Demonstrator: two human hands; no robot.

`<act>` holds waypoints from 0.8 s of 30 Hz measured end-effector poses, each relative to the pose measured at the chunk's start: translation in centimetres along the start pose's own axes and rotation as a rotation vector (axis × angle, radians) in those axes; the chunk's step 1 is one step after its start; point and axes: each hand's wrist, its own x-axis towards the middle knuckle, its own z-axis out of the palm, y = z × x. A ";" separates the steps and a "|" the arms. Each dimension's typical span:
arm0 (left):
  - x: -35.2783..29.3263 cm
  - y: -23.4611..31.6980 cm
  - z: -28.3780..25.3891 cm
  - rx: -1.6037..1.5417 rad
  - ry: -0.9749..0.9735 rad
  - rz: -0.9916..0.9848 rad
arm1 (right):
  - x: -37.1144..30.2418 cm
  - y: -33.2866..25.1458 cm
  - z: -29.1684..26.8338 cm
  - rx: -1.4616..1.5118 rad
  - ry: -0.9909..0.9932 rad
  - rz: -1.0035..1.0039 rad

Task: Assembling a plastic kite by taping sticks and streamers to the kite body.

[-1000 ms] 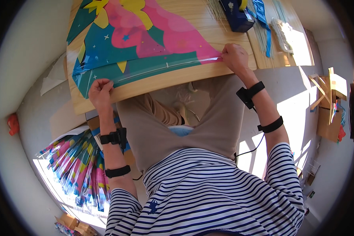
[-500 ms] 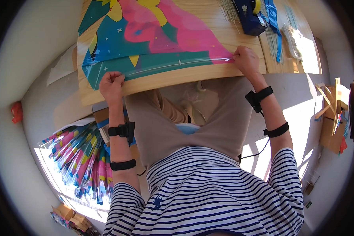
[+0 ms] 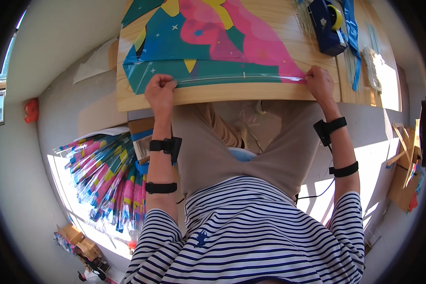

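A large printed sheet (image 3: pixel 251 33) in pink, teal and yellow, with a glossy surface, covers the near left part of the wooden table (image 3: pixel 213 92). Its near edge has a clear shiny strip, and a thin pale rod (image 3: pixel 213 78) lies along it. My left hand (image 3: pixel 160 92) is closed in a pinch on this edge near its left part. At the pink right corner, my right hand (image 3: pixel 321 83) pinches the same edge. Between my hands the edge runs nearly straight.
A dark blue tape dispenser (image 3: pixel 329 35) with yellow tape stands beyond my right hand, among thin rods (image 3: pixel 304 16) and a blue ribbon (image 3: pixel 352 47). A clear plastic box (image 3: pixel 373 68) lies farther right. Folded printed sheets (image 3: pixel 111 175) fan out at lower left beside a cardboard box (image 3: pixel 142 137).
The view has swung, so the whole scene sits farther right. Both hands keep their pinch on the sheet's near edge, with little visible movement relative to it.
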 end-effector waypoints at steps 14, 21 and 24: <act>0.4 -0.7 0.2 0.051 0.007 -0.002 | 0.1 0.1 0.0 0.025 -0.021 0.012; 0.4 -0.8 0.3 0.091 0.024 0.006 | 0.0 -0.1 -0.1 0.022 -0.007 0.002; 0.4 -0.7 0.3 0.086 0.016 0.026 | 0.0 -0.2 -0.2 0.022 -0.008 0.000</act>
